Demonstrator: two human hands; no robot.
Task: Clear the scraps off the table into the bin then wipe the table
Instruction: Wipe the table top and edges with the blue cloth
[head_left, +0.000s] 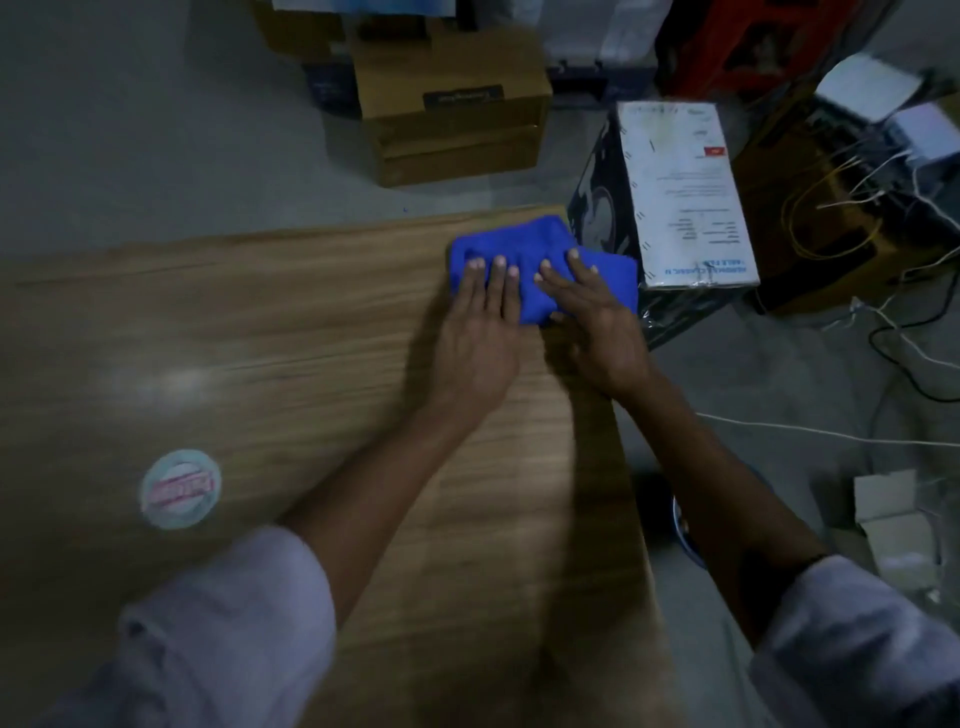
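Stretching broadly to the left of the hands and back toward the viewer, the wooden surface (291, 322) gives the most open room on that side, where a round sticker (181, 488) lies flat near the front left. Its far edge runs just behind the blue cloth (524, 241), and its right edge drops away beneath the right forearm. The cloth sits at that far right corner, its right flap reaching the edge or slightly past it. Just off the corner a white-topped box (685, 197) stands on the floor, close beside the cloth. A cardboard box (452, 109) stands farther back, and a tangle of wires (857, 192) lies off to the right. Both hands rest on top of the cloth, side by side and open. The left hand (475, 338) presses flat with straight fingers on its left half. The right hand (597, 327) presses flat with fingers spread on its right half, fingertips pointing toward the far edge.
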